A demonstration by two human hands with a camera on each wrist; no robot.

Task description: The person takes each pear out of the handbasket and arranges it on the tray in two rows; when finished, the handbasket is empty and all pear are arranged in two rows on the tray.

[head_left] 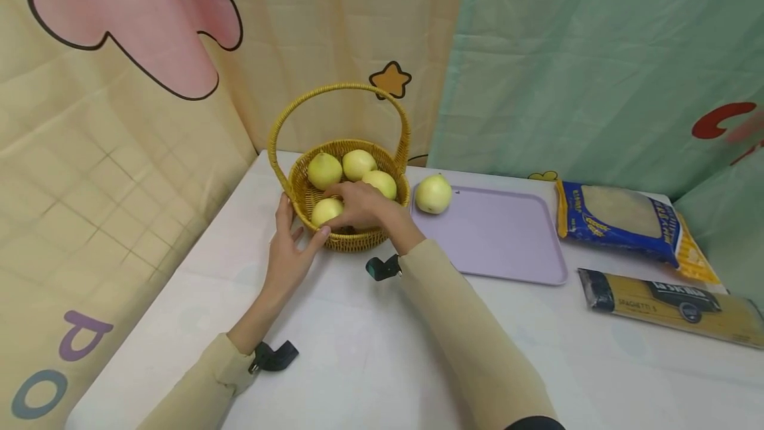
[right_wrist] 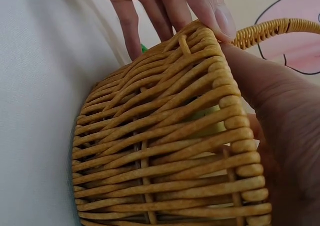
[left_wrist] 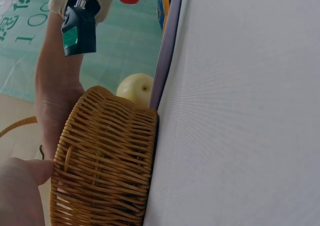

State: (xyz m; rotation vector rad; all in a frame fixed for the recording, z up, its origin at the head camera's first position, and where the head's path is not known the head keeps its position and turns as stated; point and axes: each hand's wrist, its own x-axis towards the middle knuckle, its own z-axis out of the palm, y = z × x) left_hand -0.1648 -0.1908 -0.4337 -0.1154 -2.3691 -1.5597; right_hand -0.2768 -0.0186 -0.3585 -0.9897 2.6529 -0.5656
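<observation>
A yellow woven basket (head_left: 358, 242) with a tall arched handle stands near the table's back left corner, several pale green-yellow pears (head_left: 325, 171) inside. My right hand (head_left: 362, 206) reaches in over the front rim and holds a pear (head_left: 325, 212), its fingers and thumb about the fruit's right side. In the right wrist view the wicker wall mostly hides this pear. My left hand (head_left: 288, 251) rests against the basket's front left side. Its thumb touches the rim, while the fingers (right_wrist: 128, 28) extend straight and spread along the outside.
Right of the basket, a lone pear (head_left: 434, 194) sits on the left back corner of a lilac tray (head_left: 507, 237). Farther right lie a blue food packet (head_left: 621, 221) and a spaghetti pack (head_left: 674, 307). Printed curtains (head_left: 573, 71) hang behind the white table (head_left: 358, 350).
</observation>
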